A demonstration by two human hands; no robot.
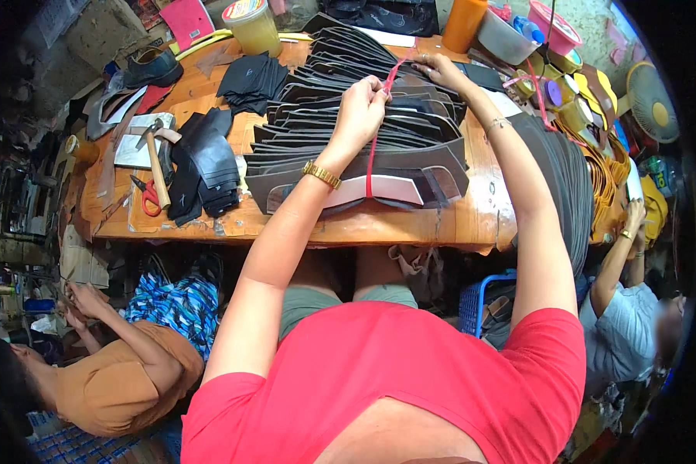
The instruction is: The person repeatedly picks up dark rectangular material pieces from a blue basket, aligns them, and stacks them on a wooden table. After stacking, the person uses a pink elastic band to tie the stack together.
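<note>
A long stack of dark brown leather pieces (286, 166) stands on edge in front of me, fanned across the table. A red ribbon (372, 158) runs round its near end and up over the top. My left hand (362, 108) pinches that ribbon above the middle of the stack. Farther back and to the right, my right hand (441, 71) has its fingers closed at the ribbon's far end, where it stretches taut between both hands. A white strip (356, 189) lies against the stack's near face, under the ribbon.
Left on the wooden table (472, 224) lie a hammer (157, 166), red-handled scissors (150, 197) and black leather pieces (209, 158). A yellowish tub (253, 31) stands behind. Dark strips (557, 178) hang over the right edge. A blue basket (472, 305) sits below. Co-workers sit either side.
</note>
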